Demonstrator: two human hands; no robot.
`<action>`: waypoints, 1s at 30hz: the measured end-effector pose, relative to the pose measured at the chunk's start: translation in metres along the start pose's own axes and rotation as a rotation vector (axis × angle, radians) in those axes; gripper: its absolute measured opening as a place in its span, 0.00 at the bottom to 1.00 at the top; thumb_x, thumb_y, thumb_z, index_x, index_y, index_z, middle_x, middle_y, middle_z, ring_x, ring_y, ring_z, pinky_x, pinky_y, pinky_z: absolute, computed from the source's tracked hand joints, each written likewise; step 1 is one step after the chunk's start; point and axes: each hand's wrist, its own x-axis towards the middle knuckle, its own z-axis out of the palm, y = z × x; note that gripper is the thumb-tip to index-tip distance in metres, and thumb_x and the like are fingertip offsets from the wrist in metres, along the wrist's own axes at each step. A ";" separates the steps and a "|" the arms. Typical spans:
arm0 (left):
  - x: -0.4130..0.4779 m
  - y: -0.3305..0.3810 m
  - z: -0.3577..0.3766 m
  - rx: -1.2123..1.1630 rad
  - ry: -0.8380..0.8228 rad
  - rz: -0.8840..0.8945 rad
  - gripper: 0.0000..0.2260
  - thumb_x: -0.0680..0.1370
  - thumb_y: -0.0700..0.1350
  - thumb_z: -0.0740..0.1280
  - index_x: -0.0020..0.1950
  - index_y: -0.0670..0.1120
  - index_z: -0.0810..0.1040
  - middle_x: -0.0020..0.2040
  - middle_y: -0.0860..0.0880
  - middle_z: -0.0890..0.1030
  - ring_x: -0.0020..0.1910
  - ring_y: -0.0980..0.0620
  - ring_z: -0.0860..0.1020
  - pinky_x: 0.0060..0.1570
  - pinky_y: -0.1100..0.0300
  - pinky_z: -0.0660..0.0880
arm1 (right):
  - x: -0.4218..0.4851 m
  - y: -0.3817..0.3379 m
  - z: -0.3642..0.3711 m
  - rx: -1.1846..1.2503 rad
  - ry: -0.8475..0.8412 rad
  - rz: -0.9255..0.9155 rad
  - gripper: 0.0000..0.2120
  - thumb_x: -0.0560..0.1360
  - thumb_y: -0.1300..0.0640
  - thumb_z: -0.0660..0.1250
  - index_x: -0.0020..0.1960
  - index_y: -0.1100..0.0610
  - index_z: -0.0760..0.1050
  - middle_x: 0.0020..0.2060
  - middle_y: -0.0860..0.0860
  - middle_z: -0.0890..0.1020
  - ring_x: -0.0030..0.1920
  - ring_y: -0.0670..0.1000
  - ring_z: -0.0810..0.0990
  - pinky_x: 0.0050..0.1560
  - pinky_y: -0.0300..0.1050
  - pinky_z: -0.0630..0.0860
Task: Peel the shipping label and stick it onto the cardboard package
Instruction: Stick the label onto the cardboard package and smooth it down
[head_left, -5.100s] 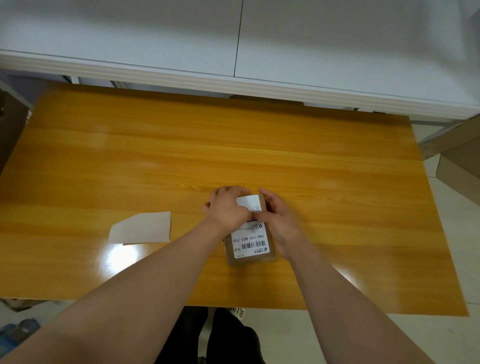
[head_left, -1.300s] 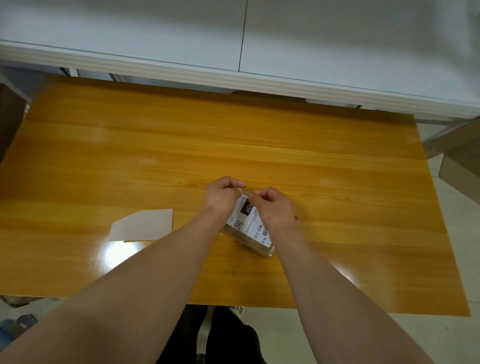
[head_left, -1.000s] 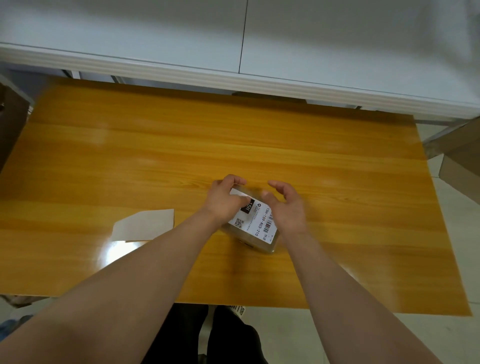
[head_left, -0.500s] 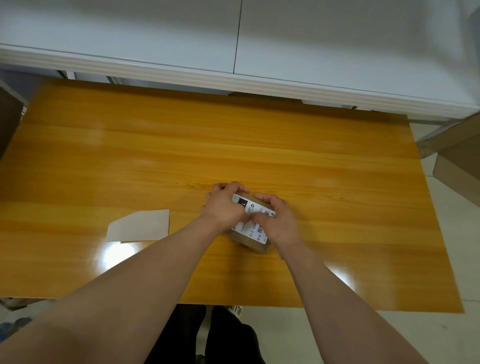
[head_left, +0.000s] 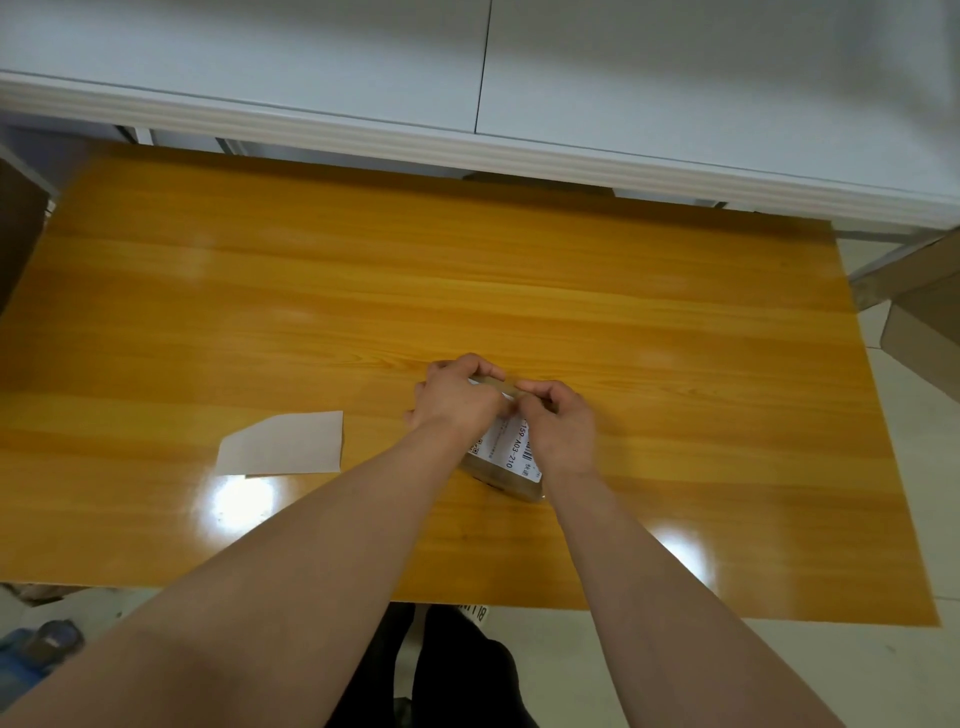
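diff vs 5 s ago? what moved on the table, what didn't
The cardboard package has turned: it lay square to the person, now it sits skewed, near end swung right. Both hands shifted to its far edge, left hand and right hand pinching there, apparently pressing the shipping label over that edge. About a second ago the right hand was briefly open. The peeled backing paper stayed put on the table.

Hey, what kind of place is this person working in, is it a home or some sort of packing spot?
Probably a small packing or shipping station. A bare wooden table holds only a cardboard package with its shipping label and a peeled backing sheet; more cardboard boxes stand beside it.
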 end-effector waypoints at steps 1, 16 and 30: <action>0.000 0.001 0.001 -0.008 0.002 -0.006 0.17 0.57 0.50 0.73 0.41 0.67 0.79 0.58 0.56 0.75 0.60 0.47 0.75 0.62 0.42 0.72 | 0.001 0.001 0.001 -0.011 0.012 -0.008 0.10 0.62 0.41 0.64 0.41 0.30 0.79 0.50 0.49 0.85 0.46 0.53 0.82 0.52 0.59 0.80; -0.002 -0.004 -0.010 0.233 -0.098 0.136 0.27 0.67 0.60 0.75 0.64 0.67 0.71 0.73 0.51 0.64 0.74 0.43 0.61 0.72 0.43 0.60 | -0.011 -0.010 -0.048 0.158 -0.177 0.052 0.14 0.82 0.58 0.63 0.66 0.48 0.77 0.57 0.50 0.81 0.48 0.47 0.81 0.43 0.40 0.76; -0.011 -0.011 0.005 0.386 -0.071 0.276 0.28 0.66 0.50 0.76 0.63 0.64 0.74 0.76 0.54 0.58 0.74 0.43 0.58 0.68 0.43 0.60 | -0.021 0.001 -0.048 0.050 -0.239 0.001 0.23 0.75 0.68 0.68 0.66 0.49 0.76 0.50 0.43 0.79 0.47 0.45 0.79 0.43 0.38 0.77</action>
